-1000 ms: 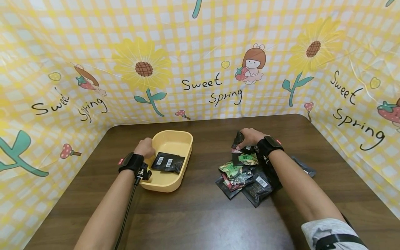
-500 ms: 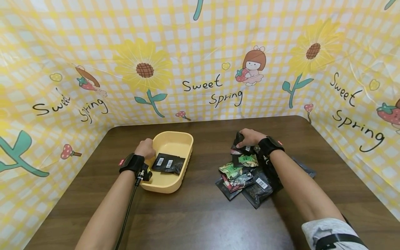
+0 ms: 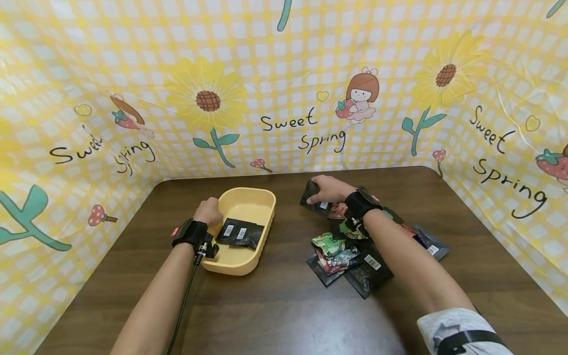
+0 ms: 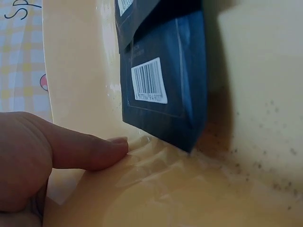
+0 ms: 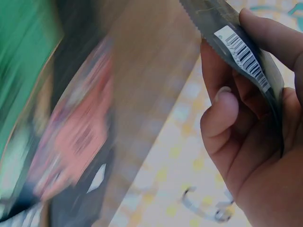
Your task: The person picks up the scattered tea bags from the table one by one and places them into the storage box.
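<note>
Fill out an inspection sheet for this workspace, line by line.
Surface: dark brown wooden table.
Job's things: yellow tray with two black packets lying inside, barcodes up; one black packet lifted off the table.
Clutter: pile of packets, black, green and red, overlapping at the right of the tray.
Grips: left hand holds the tray's near-left rim, thumb inside; right hand pinches the lifted packet between the pile and the tray.
Cables: black cable running from the left wrist band along the forearm.
Surroundings: yellow checked backdrop with sunflowers and "Sweet Spring" lettering on three sides.
</note>
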A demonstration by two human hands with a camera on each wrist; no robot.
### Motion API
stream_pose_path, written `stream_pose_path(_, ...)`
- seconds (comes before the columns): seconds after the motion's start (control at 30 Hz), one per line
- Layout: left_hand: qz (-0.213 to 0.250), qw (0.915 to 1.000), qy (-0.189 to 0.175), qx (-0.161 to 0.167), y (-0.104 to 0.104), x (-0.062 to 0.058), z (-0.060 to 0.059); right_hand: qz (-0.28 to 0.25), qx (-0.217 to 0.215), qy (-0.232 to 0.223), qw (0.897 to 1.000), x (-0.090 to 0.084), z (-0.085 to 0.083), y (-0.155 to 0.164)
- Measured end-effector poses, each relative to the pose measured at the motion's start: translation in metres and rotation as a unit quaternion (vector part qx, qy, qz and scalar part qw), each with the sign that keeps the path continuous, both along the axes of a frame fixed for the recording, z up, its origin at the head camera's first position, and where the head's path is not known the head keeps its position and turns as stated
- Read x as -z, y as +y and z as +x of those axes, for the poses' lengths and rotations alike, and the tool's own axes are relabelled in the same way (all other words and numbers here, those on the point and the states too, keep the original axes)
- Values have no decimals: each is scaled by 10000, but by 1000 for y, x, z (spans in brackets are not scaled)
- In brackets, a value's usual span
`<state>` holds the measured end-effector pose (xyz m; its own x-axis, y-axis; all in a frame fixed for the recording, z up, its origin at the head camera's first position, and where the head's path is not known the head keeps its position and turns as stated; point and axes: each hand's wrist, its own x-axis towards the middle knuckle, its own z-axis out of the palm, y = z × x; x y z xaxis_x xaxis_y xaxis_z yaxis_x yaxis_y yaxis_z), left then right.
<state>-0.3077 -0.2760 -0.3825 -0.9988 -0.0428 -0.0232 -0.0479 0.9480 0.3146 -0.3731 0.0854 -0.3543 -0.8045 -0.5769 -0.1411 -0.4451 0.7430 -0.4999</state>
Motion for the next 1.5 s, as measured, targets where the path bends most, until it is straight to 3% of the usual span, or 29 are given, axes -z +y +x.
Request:
stream_pose_path(0.27, 43, 9998, 94, -149, 4, -2, 0, -417, -419, 66, 9982, -20, 12, -47)
stream_pose_path(0.87, 158, 9997, 14, -173, 1, 6, -1, -580, -1071, 250, 9922, -30, 41, -134)
stream_pose_path(1.1, 185, 9996, -108, -197, 2, 5, -1, -559, -786, 401, 9945, -23, 41, -127)
stream_pose_path(1.3, 131, 9998, 41, -126, 3, 5, -2, -467, -702, 310, 9960, -17, 30, -102)
stream_pose_path(1.5, 90, 9998, 147, -139, 4, 3, 2, -436, -138, 257, 9986, -15, 15, -67)
